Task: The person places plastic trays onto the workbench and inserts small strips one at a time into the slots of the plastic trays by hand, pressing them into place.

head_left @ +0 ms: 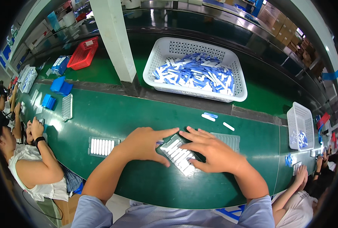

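Observation:
Between my hands, a see-through plastic tray [189, 171] lies tilted on the green table, with several flat white sticks [175, 149] in it. My left hand [148, 145] is at the tray's left side, its index finger stretched out and its thumb apart. A small bluish piece shows behind that hand, too covered to name. Over the tray's right side, my right hand [211, 151] has its fingers spread, and the fingertips rest on or just above the sticks. Left of my left forearm sits another see-through tray [91, 146] with a row of white sticks. A third see-through tray [231, 141] is partly behind my right hand.
Beyond a dark ledge stands a white basket [153, 70] heaped with blue and white sticks. A few loose sticks [228, 126] lie ahead of my right hand. A red basket [74, 57], a pillar [117, 41] and a smaller white basket [295, 129] stand farther off. People work at both sides.

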Tool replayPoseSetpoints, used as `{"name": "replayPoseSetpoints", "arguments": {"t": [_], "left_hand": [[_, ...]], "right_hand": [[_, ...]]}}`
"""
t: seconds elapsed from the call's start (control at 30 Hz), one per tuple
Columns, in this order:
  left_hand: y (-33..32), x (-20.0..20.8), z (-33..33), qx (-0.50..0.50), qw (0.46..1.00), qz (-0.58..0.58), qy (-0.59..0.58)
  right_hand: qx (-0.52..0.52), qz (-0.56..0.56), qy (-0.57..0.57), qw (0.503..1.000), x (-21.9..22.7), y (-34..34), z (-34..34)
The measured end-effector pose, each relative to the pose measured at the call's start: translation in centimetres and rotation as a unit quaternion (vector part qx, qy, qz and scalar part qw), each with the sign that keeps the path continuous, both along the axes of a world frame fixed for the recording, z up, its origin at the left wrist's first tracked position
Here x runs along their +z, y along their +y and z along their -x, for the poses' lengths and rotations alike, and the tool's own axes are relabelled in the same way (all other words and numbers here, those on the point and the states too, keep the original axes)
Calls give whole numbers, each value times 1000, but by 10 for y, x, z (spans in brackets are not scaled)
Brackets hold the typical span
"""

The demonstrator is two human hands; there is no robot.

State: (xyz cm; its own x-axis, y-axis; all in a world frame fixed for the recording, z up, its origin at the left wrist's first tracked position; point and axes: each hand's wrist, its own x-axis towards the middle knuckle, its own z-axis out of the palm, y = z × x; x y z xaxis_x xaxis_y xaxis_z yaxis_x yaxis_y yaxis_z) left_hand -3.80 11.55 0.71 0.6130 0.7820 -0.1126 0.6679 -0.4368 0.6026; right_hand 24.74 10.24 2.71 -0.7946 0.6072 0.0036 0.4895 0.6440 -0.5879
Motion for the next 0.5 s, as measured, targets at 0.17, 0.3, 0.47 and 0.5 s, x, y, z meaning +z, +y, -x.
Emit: {"name": "replayPoseSetpoints", "arguments": {"t": [0.17,0.3,0.47,0.5], "left_hand": [[1,-9,-1,1,999,-20,45],[0,-10,0,13,997,-63,36],[-3,-6,-4,28,995,-75,60],[-3,-7,-4,33,994,-78,62]], "right_hand": [[-19,-54,39,998,-11,-22,25],[-28,-59,36,997,-15,-28,31],[-41,-117,5,992,-8,-32,36],[-52,-124,3,991,-8,-33,37]]}}
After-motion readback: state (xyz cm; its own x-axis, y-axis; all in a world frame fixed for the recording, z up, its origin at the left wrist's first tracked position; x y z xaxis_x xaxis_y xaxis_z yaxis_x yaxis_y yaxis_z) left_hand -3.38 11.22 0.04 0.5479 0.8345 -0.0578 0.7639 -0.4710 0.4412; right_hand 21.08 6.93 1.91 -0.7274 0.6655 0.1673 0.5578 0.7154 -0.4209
